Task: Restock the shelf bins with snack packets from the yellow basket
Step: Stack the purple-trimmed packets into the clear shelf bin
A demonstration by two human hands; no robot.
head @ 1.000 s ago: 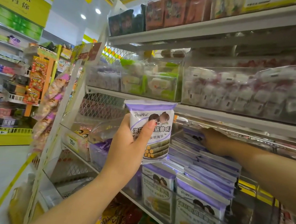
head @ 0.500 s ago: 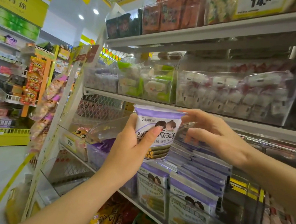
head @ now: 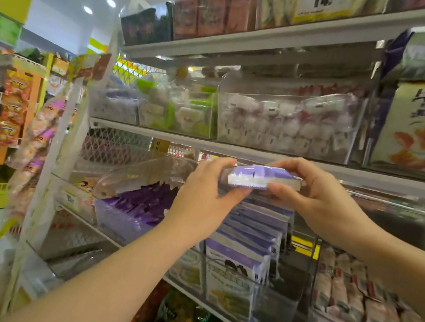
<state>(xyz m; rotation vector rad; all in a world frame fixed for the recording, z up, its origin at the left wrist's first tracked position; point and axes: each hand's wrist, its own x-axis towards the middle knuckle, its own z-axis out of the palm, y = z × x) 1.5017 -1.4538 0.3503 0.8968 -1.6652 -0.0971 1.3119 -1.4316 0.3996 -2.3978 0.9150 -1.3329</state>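
Observation:
A purple and white snack packet (head: 260, 178) lies flat between both hands, just under the middle shelf edge. My left hand (head: 207, 195) grips its left end and my right hand (head: 319, 199) pinches its right end. Directly below stands a clear shelf bin (head: 242, 278) filled with matching purple and white packets stacked upright. The yellow basket is out of view.
A clear bin of dark purple packets (head: 135, 207) sits left of the target bin. Bins of white wrapped sweets (head: 286, 124) fill the shelf above. Pink and white packets (head: 366, 297) lie at the lower right. An aisle with other racks (head: 3, 117) opens on the left.
My right hand came out of the bin and took the packet's right end. The packet went from upright in my left hand to flat, held by both hands, and higher.

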